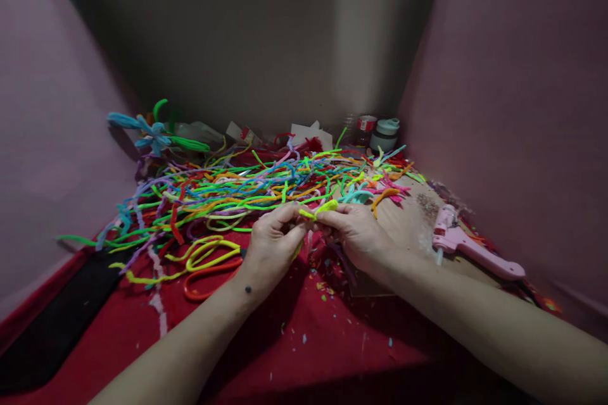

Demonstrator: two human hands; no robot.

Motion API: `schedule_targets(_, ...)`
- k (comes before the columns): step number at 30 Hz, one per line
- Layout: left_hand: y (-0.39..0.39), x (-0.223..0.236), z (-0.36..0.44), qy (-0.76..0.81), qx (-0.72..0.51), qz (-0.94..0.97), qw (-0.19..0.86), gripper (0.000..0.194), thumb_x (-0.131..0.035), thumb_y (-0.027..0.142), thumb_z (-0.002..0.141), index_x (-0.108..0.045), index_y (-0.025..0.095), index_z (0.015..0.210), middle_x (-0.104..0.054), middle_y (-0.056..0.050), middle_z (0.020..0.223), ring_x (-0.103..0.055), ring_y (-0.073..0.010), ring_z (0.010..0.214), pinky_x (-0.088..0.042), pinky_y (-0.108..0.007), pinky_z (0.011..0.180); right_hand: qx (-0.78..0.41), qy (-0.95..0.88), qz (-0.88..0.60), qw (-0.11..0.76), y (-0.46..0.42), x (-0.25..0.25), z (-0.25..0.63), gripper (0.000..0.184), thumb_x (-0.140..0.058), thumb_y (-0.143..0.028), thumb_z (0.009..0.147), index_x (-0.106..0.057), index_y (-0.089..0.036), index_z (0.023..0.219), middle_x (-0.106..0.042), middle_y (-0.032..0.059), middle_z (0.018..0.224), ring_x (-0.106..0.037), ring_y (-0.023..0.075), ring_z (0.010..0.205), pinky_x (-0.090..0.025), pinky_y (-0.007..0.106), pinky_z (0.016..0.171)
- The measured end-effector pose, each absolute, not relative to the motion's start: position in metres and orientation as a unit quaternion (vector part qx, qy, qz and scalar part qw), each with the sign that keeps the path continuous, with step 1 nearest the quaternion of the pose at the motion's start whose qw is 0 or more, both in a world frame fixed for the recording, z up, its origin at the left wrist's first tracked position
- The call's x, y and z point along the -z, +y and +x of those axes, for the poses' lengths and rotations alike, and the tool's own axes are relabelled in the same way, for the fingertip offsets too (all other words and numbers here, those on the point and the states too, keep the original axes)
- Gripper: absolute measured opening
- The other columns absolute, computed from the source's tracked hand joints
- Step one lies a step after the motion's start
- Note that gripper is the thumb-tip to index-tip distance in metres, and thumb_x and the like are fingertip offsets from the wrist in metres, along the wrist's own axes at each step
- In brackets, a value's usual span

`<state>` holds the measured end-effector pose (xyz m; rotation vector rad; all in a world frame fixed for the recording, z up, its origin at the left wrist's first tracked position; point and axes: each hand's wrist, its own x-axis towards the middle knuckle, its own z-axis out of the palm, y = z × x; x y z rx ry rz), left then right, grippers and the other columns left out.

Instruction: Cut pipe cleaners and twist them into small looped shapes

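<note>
My left hand point(273, 247) and my right hand point(356, 234) meet at the middle of the red cloth point(304, 342). Both pinch a short yellow-green pipe cleaner point(319, 209) between fingertips, the left at its left end, the right at its right end. Just beyond the hands lies a big tangle of coloured pipe cleaners point(247, 193). A looped yellow pipe cleaner point(209, 253) and an orange loop point(209, 281) lie left of my left hand.
A pink glue gun point(468, 243) lies on a board at the right. A blue and green pipe-cleaner flower point(152, 133) stands at back left. Small jars point(384, 133) stand at the back by the wall. Pink walls close in on both sides. Cut scraps dot the cloth.
</note>
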<state>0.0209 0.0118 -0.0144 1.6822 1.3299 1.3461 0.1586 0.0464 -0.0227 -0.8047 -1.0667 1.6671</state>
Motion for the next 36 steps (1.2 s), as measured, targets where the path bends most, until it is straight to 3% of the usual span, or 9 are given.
schedule_targets(6, 0.009, 0.018, 0.013, 0.458, -0.388, 0.789, 0.131, 0.017, -0.052, 0.021, 0.081, -0.069, 0.021, 0.085, -0.063, -0.007, 0.087, -0.056, -0.0163, 0.081, -0.042, -0.028, 0.076, -0.696, -0.428, -0.329, 0.472, 0.048, 0.024, 0.16, 0.014, -0.064, -0.013, 0.059, -0.055, -0.014, 0.048, -0.047, -0.0041, 0.046, -0.037, 0.006, 0.044, -0.026, 0.023, 0.045)
schedule_targets(13, 0.011, 0.0, 0.013, 0.45, -0.408, 0.498, 0.619, 0.019, -0.058, 0.035, 0.079, -0.056, 0.017, 0.081, -0.058, 0.0, 0.066, -0.051, -0.0106, 0.048, -0.04, -0.022, 0.041, -0.678, -0.495, -0.299, 0.453, 0.035, 0.011, 0.162, 0.011, -0.064, -0.024, 0.069, -0.062, -0.016, 0.062, -0.058, -0.0006, 0.059, -0.051, 0.0107, 0.054, -0.04, 0.025, 0.057)
schedule_targets(16, 0.011, -0.003, 0.013, 0.448, -0.358, 0.481, 0.663, 0.019, -0.061, 0.033, 0.076, -0.055, 0.015, 0.074, -0.057, 0.0, 0.063, -0.043, -0.0066, 0.04, -0.028, -0.018, 0.033, -0.604, -0.57, -0.31, 0.462, 0.032, 0.012, 0.165, 0.013, -0.059, -0.025, 0.074, -0.062, -0.017, 0.065, -0.058, -0.0004, 0.063, -0.051, 0.0113, 0.058, -0.039, 0.025, 0.059)
schedule_targets(19, 0.007, -0.002, 0.016, 0.501, -0.351, 0.572, 0.546, 0.02, -0.056, 0.033, 0.079, -0.054, 0.016, 0.068, -0.052, 0.001, 0.055, -0.041, -0.0074, 0.04, -0.028, -0.019, 0.037, -0.495, -0.641, -0.333, 0.483, 0.031, 0.014, 0.167, 0.013, -0.056, -0.021, 0.076, -0.059, -0.017, 0.064, -0.053, -0.0016, 0.063, -0.046, 0.0108, 0.061, -0.037, 0.025, 0.06)
schedule_targets(21, 0.003, 0.001, 0.017, 0.536, -0.359, 0.684, 0.34, 0.018, -0.052, 0.029, 0.081, -0.055, 0.017, 0.067, -0.053, -0.001, 0.057, -0.046, -0.0103, 0.048, -0.034, -0.023, 0.047, -0.454, -0.648, -0.349, 0.501, 0.031, 0.016, 0.166, 0.013, -0.056, -0.019, 0.075, -0.057, -0.017, 0.062, -0.05, -0.0024, 0.061, -0.042, 0.0104, 0.06, -0.034, 0.024, 0.059)
schedule_targets(24, -0.002, 0.009, 0.018, 0.536, -0.301, 0.789, 0.02, 0.019, -0.046, 0.022, 0.083, -0.062, 0.018, 0.075, -0.06, -0.007, 0.072, -0.052, -0.0163, 0.063, -0.037, -0.028, 0.059, -0.544, -0.564, -0.354, 0.511, 0.034, 0.021, 0.161, 0.013, -0.057, -0.018, 0.07, -0.051, -0.018, 0.059, -0.045, -0.0038, 0.057, -0.037, 0.0093, 0.054, -0.03, 0.024, 0.054)
schedule_targets(27, -0.002, 0.016, 0.017, 0.521, -0.253, 0.812, -0.07, 0.025, -0.041, 0.022, 0.086, -0.066, 0.019, 0.087, -0.063, -0.012, 0.08, -0.055, -0.0205, 0.071, -0.039, -0.031, 0.066, -0.689, -0.436, -0.327, 0.478, 0.041, 0.028, 0.157, 0.018, -0.058, -0.017, 0.063, -0.043, -0.018, 0.052, -0.037, -0.0061, 0.049, -0.029, 0.0074, 0.046, -0.024, 0.023, 0.046)
schedule_targets(31, 0.003, 0.013, 0.018, 0.53, -0.345, 0.77, 0.085, 0.018, -0.05, 0.029, 0.083, -0.066, 0.02, 0.088, -0.065, -0.009, 0.085, -0.058, -0.0196, 0.077, -0.042, -0.03, 0.071, -0.715, -0.407, -0.313, 0.475, 0.046, 0.026, 0.159, 0.017, -0.061, -0.016, 0.058, -0.046, -0.017, 0.052, -0.039, -0.0065, 0.047, -0.03, 0.0061, 0.044, -0.022, 0.023, 0.044)
schedule_targets(36, 0.008, -0.004, 0.014, 0.471, -0.383, 0.561, 0.562, 0.036, -0.047, 0.048, 0.084, -0.061, 0.015, 0.09, -0.065, -0.006, 0.073, -0.058, -0.0141, 0.055, -0.042, -0.023, 0.049, -0.699, -0.474, -0.3, 0.444, 0.04, 0.013, 0.168, 0.007, -0.062, -0.022, 0.064, -0.057, -0.017, 0.064, -0.054, -0.0028, 0.057, -0.046, 0.0092, 0.05, -0.036, 0.024, 0.053)
